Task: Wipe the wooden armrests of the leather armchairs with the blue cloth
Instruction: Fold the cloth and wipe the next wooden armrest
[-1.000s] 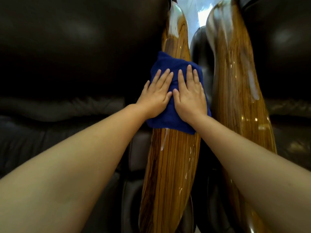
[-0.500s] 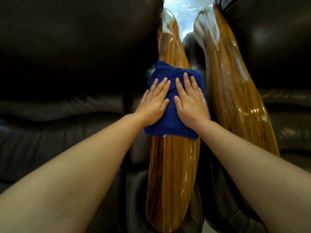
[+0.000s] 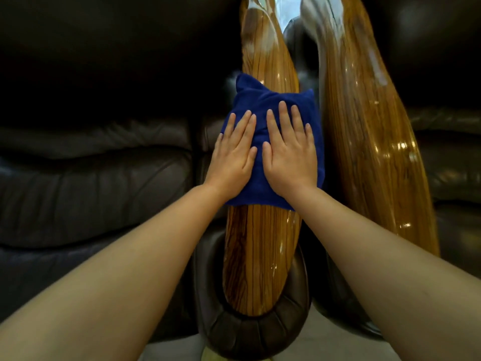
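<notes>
Your left hand (image 3: 232,157) and right hand (image 3: 291,155) lie flat, fingers spread, side by side, pressing the blue cloth (image 3: 270,100) onto the left wooden armrest (image 3: 260,256), midway along it.

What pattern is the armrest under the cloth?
Glossy golden-brown armrest with dark lengthwise grain stripes; head view.
</notes>
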The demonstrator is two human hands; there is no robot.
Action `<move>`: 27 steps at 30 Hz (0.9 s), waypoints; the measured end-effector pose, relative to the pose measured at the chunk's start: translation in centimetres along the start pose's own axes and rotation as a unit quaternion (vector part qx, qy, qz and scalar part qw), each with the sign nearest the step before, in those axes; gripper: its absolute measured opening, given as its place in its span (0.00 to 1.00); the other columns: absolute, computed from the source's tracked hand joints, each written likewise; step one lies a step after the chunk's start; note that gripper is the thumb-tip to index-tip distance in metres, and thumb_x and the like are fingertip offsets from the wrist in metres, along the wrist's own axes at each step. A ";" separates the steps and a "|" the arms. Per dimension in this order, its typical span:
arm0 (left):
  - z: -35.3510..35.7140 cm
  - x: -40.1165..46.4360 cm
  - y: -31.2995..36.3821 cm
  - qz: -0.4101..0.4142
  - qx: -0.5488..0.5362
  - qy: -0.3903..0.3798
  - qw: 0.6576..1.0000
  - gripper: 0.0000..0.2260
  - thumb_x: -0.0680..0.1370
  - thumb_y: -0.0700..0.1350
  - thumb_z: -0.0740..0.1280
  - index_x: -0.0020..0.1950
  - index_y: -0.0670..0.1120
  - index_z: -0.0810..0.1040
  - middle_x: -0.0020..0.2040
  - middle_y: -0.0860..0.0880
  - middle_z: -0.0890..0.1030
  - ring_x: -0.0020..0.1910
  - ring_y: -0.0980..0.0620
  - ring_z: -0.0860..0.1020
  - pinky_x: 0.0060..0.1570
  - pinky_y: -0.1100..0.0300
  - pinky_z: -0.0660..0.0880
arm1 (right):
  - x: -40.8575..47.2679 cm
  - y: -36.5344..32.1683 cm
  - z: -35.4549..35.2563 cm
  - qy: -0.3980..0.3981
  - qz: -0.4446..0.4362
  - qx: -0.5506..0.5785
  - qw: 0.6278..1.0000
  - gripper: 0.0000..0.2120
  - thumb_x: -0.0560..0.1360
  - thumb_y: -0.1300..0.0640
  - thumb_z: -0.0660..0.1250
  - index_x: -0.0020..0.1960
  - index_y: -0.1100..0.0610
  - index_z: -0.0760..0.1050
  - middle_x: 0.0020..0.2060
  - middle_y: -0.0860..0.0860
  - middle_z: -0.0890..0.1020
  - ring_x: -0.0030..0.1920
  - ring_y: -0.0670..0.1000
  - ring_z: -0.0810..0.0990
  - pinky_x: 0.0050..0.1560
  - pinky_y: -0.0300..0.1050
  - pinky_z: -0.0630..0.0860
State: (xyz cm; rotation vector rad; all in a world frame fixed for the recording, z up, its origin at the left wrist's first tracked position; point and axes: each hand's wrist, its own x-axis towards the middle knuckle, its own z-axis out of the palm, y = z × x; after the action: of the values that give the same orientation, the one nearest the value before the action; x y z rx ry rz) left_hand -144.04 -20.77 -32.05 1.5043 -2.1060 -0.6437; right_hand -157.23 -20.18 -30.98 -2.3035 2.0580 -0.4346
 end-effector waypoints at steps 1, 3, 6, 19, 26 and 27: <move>0.3 -0.6 0.2 -0.007 -0.001 0.011 1.000 0.25 0.79 0.49 0.50 0.75 0.49 0.46 0.78 0.50 0.48 0.75 0.53 0.41 0.72 0.52 0.42 | -0.5 -0.1 0.1 0.001 -0.002 -0.002 1.000 0.27 0.78 0.48 0.47 0.75 0.54 0.50 0.76 0.54 0.52 0.76 0.53 0.47 0.74 0.54 0.47; 0.8 -1.8 0.5 -0.019 0.002 0.028 0.999 0.25 0.79 0.49 0.49 0.75 0.49 0.46 0.77 0.51 0.49 0.75 0.54 0.42 0.72 0.53 0.42 | -1.4 -0.3 0.2 0.002 -0.004 -0.003 1.000 0.27 0.77 0.49 0.46 0.75 0.54 0.50 0.76 0.53 0.53 0.76 0.53 0.47 0.74 0.54 0.47; 1.4 -3.6 0.8 -0.026 0.031 0.047 0.998 0.25 0.79 0.49 0.49 0.75 0.49 0.47 0.77 0.51 0.49 0.75 0.54 0.42 0.73 0.53 0.43 | -3.1 -0.8 0.3 0.004 -0.001 -0.004 1.000 0.27 0.77 0.49 0.45 0.75 0.54 0.50 0.76 0.53 0.53 0.76 0.53 0.48 0.74 0.54 0.47; 3.0 -11.2 1.3 -0.029 0.108 -0.009 0.994 0.27 0.78 0.54 0.47 0.73 0.51 0.38 0.75 0.53 0.40 0.75 0.53 0.38 0.73 0.52 0.43 | -10.0 -0.6 -0.1 -0.056 -0.041 0.073 0.995 0.32 0.75 0.48 0.53 0.75 0.53 0.45 0.76 0.51 0.48 0.75 0.49 0.40 0.75 0.52 0.42; -1.3 -11.1 0.1 0.055 0.115 -0.134 0.983 0.41 0.72 0.55 0.66 0.74 0.49 0.42 0.76 0.53 0.43 0.75 0.56 0.40 0.74 0.54 0.46 | -10.7 3.2 -3.7 -0.174 -0.124 0.054 0.975 0.46 0.68 0.45 0.69 0.75 0.53 0.44 0.76 0.50 0.47 0.74 0.45 0.42 0.74 0.48 0.48; -1.4 -11.1 0.3 0.055 0.111 -0.131 0.984 0.40 0.72 0.53 0.67 0.75 0.48 0.45 0.77 0.52 0.45 0.75 0.55 0.42 0.74 0.55 0.47 | -11.0 3.1 -3.6 -0.165 -0.116 0.052 0.978 0.45 0.69 0.47 0.70 0.75 0.53 0.46 0.76 0.51 0.48 0.74 0.46 0.44 0.74 0.46 0.48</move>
State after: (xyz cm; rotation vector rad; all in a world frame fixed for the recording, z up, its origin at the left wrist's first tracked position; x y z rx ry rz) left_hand -140.16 -10.30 -31.92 1.4687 -2.5142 -0.6112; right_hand -162.00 -9.20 -30.22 -2.3705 1.5879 -0.1445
